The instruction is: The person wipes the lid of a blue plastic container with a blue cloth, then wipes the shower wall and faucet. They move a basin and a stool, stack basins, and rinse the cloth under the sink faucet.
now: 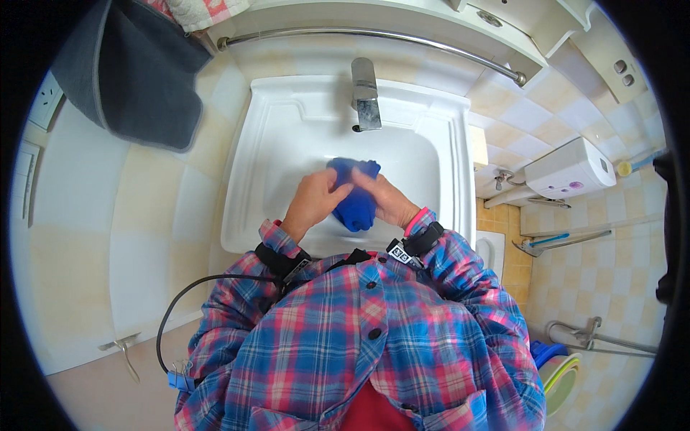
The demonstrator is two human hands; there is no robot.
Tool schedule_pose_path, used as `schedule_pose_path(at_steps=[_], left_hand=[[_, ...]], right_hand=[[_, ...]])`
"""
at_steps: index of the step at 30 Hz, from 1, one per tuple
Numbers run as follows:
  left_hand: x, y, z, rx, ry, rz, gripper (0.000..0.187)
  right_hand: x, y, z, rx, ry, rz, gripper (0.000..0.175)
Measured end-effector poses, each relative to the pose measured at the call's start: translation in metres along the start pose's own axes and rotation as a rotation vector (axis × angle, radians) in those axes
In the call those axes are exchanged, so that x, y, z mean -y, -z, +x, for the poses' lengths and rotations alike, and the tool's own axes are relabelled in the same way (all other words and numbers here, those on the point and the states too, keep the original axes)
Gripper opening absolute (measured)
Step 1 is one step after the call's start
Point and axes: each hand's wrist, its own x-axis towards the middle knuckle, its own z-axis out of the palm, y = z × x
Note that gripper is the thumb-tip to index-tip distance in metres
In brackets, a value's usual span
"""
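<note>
Over the white washbasin [280, 145], a crumpled blue cloth [354, 210] is bunched between my two hands. My left hand [314, 198] grips its left side, with the thumb lying across the front. On the opposite side my right hand [389, 199] holds the cloth, its thumb pointing toward the middle; both hands are slightly blurred. Behind them a chrome faucet [365, 91] rises from the basin's back rim, and no stream of water shows under its spout. The cloth covers the part of the bowl beneath it.
A chrome towel rail [372, 33] runs along the wall behind the basin. At upper left hangs a dark grey towel [145, 81]. To the right are a white toilet tank [566, 167] and stacked basins [560, 382]. A black cable [167, 318] loops beside my left arm.
</note>
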Motion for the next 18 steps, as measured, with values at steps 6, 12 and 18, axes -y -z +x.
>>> schedule_pose_path(at_steps=[6,12,18], left_hand=[[0.019,-0.008,-0.001,-0.139,-0.067,-0.156,0.028],[0.027,-0.007,0.005,-0.29,-0.001,-0.581,0.031],[0.028,-0.019,0.019,-0.087,0.105,-0.698,0.025]], right_hand=[[-0.008,0.023,-0.001,-0.263,0.034,-0.032,0.025],[0.006,0.067,-0.014,-0.603,0.042,-0.403,0.026],[0.062,0.048,0.018,-0.547,0.42,-0.415,0.024]])
